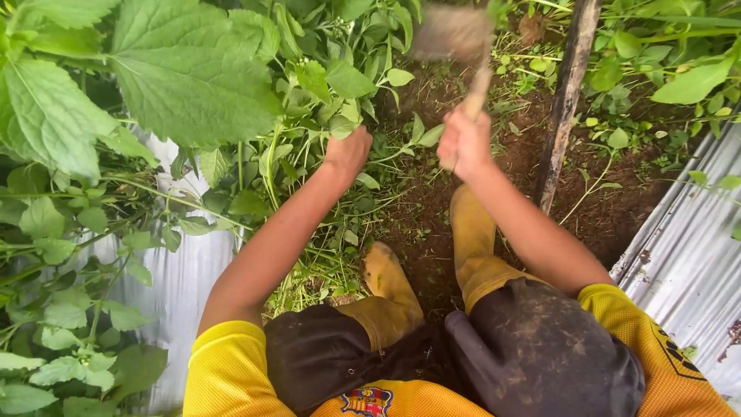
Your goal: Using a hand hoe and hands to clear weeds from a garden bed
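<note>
Right hand: my grip is closed around the wooden handle of one hoe, its blurred blade raised above the bare soil.
Left hand: my grip is closed on one bunch of green stems.
Boots: two, muddy yellow.
Metal sheets: two, one at each side.
Pole: one, just right of the hoe.

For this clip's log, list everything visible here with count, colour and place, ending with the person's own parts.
hoe: one, wooden handle with blurred brown blade, top centre
weeds: many, green, left and centre
soil: one bare patch, dark brown, centre
stick: one, dark, leaning at upper right
metal sheets: two, grey corrugated, far left and right
boots: two, muddy yellow, centre
shorts: one pair, dark, bottom
shirt: one, yellow, bottom
left hand: gripping weeds
right hand: closed on hoe handle
</note>
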